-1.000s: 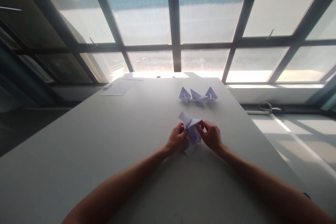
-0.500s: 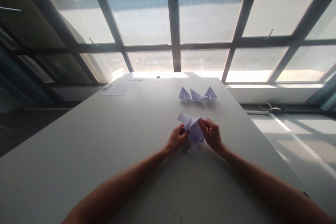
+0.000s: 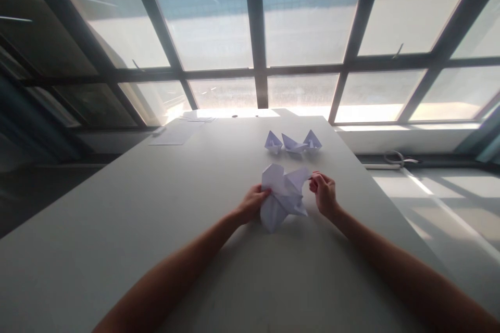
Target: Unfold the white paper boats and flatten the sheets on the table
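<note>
A partly folded sheet of white paper (image 3: 284, 195) is held just above the table, with several flaps standing out from its middle. My left hand (image 3: 253, 202) grips its left edge, thumb on top and the other fingers hidden beneath. At the upper right, my right hand (image 3: 323, 189) pinches the tip of one pointed flap between thumb and fingers. Beyond the hands stand three folded paper boats: a left one (image 3: 273, 142), a middle one (image 3: 294, 144) and a right one (image 3: 312, 140). The middle and right boats touch or overlap.
The white table (image 3: 187, 182) stretches away to a large framed window (image 3: 219, 36). Flat white sheets (image 3: 174, 135) lie at its far left. A coiled cable (image 3: 394, 157) lies by the wall, past the table's right edge.
The folded paper has been turned and spread wider between my hands. My right hand has moved a little to the right, drawing a flap outward; my left hand has shifted slightly left.
</note>
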The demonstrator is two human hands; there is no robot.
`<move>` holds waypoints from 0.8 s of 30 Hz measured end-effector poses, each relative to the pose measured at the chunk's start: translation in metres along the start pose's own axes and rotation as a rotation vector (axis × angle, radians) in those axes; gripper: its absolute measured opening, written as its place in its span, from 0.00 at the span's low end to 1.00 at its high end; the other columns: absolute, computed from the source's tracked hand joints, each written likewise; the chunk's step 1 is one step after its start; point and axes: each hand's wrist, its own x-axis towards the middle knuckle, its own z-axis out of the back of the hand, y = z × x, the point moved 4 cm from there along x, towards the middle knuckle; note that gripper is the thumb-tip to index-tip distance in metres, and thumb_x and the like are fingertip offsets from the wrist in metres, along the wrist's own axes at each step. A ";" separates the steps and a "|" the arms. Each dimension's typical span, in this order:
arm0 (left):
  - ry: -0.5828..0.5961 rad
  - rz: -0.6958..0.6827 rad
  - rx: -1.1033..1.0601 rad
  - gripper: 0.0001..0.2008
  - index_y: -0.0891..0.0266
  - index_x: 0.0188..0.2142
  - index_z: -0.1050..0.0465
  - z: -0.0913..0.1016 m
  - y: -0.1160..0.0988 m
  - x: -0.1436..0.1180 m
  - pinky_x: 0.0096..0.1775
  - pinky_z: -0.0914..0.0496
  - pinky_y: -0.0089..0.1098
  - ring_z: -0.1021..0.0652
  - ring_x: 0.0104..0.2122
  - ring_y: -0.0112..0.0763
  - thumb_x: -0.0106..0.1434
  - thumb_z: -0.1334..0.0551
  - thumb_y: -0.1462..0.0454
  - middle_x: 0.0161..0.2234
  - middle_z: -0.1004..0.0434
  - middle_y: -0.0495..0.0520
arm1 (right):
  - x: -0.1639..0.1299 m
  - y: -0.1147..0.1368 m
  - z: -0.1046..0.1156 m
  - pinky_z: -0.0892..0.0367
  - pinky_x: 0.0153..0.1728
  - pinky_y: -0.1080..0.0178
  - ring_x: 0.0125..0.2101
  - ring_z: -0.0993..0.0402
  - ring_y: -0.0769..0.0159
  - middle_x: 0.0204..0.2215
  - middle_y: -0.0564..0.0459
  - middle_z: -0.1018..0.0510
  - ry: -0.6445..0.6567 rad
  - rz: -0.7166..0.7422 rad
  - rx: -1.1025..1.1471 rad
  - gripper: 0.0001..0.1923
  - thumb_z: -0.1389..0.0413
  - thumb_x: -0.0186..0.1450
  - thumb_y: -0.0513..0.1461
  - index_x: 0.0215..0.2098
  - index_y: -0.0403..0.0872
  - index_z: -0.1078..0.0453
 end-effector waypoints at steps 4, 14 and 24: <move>-0.085 0.023 0.008 0.21 0.68 0.39 0.27 0.020 -0.009 0.006 0.27 0.31 0.29 0.24 0.25 0.32 0.51 0.29 0.56 0.31 0.22 0.57 | 0.010 -0.005 0.007 0.46 0.17 0.69 0.16 0.46 0.75 0.15 0.62 0.41 -0.043 -0.131 0.160 0.08 0.42 0.51 0.39 0.19 0.47 0.36; -0.189 -0.158 0.368 0.16 0.67 0.39 0.26 0.055 -0.027 0.019 0.23 0.37 0.25 0.28 0.22 0.29 0.56 0.36 0.57 0.28 0.23 0.54 | 0.015 -0.012 0.019 0.32 0.21 0.65 0.20 0.30 0.67 0.19 0.57 0.29 -0.177 -0.113 -0.023 0.12 0.45 0.55 0.47 0.24 0.48 0.40; -0.458 -0.401 0.620 0.12 0.65 0.40 0.27 0.047 -0.027 0.011 0.32 0.33 0.29 0.23 0.31 0.35 0.62 0.41 0.59 0.32 0.22 0.57 | -0.010 -0.001 -0.009 0.32 0.15 0.66 0.19 0.26 0.64 0.25 0.55 0.24 0.026 -0.169 -0.321 0.36 0.38 0.55 0.51 0.55 0.46 0.44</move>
